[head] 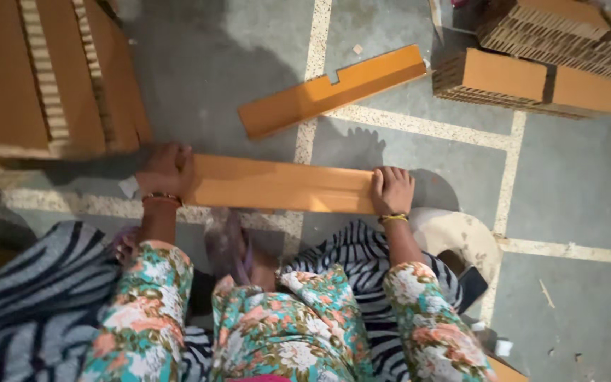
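While I sit low over the grey stone floor (574,184), I press a long cardboard strip (281,185) flat against it with both hands. My left hand (167,170) covers the strip's left end, fingers curled down over the far edge and gripping it; a dark bangle (161,198) circles that wrist. My right hand (392,189) clamps the strip's right end, fingers close together and laid over the top, with a yellow bangle (393,218) on that wrist. The strip lies crosswise just in front of my knees, its near edge above my sandalled foot (231,247). A second cardboard strip (332,90), notched on its far edge, lies tilted on the floor beyond the one I hold, near it but apart. Left of my strip rises a tall stack of cardboard sheets (51,78), close to my left hand. Far to the right of it sit more cardboard stacks (532,78). A pale plastic stool (461,237) shows just behind my right wrist. My floral sleeves (143,318) and a striped cloth (30,304) fill the space nearest me.
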